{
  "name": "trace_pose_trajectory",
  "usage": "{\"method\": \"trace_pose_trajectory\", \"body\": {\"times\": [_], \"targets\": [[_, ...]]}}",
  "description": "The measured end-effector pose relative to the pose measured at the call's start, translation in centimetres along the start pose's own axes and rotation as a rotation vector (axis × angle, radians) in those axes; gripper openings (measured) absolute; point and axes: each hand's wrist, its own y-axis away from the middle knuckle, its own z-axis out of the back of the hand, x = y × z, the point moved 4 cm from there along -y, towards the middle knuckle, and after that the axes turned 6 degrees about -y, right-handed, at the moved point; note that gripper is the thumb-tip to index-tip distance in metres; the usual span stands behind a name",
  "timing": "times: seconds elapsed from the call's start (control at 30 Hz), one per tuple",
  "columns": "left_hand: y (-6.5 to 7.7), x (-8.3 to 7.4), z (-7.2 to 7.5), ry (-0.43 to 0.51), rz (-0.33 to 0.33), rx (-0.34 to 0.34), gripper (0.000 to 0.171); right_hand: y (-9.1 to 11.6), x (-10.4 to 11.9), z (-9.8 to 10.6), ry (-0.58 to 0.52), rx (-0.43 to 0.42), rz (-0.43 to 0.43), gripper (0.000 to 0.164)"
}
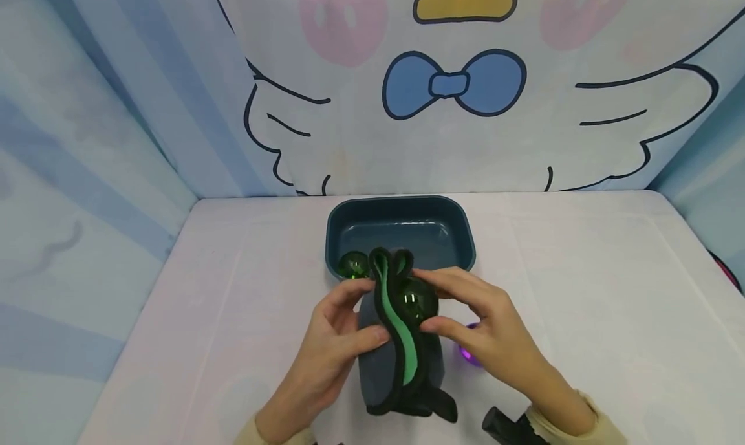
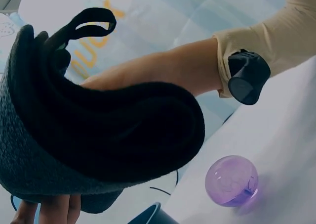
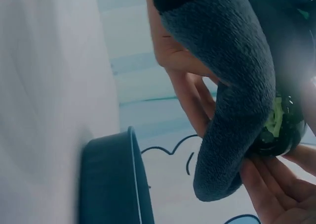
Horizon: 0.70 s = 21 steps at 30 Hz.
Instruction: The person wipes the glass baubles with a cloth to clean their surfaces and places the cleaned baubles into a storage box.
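Observation:
A folded grey cloth point(image 1: 378, 374) with black edging and a green inner side stands tilted above the table, a black hanging loop point(image 2: 94, 31) showing on it. My left hand point(image 1: 328, 341) pinches its left side between thumb and fingers. On the right, my right hand point(image 1: 495, 325) holds a clear dark-green ball point(image 1: 420, 296) against the cloth, thumb below and fingers above. In the right wrist view, the cloth point(image 3: 237, 85) partly covers the ball point(image 3: 284, 130). A second green ball point(image 1: 352, 264) lies at the near left of the dark-blue basin point(image 1: 401, 202).
A clear purple ball point(image 2: 232, 181) rests on the white tabletop point(image 1: 582, 290), partly behind my right hand in the head view. The basin stands just beyond the cloth, near the table's back edge. A printed curtain point(image 1: 454, 154) hangs behind the table.

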Motion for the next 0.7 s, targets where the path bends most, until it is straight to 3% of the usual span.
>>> {"method": "trace_pose_trajectory", "body": {"times": [0.17,0.3,0.5,0.7], "targets": [[-0.12,-0.03,0.04,0.007,0.004,-0.026,0.047,0.01,0.48,-0.14,0.043,-0.07,0.2,0.048],[-0.21,0.06,0.03,0.018,0.031,-0.045,0.048,-0.06,0.75,-0.32,0.096,-0.04,0.339,0.043],[-0.13,0.03,0.07,-0.001,0.051,-0.055,0.049,-0.08,0.58,-0.32,0.106,-0.007,0.315,0.047],[0.07,-0.39,-0.15,-0.029,0.023,-0.022,0.044,0.22,-0.09,-0.27,0.05,-0.017,0.169,0.062]]}}
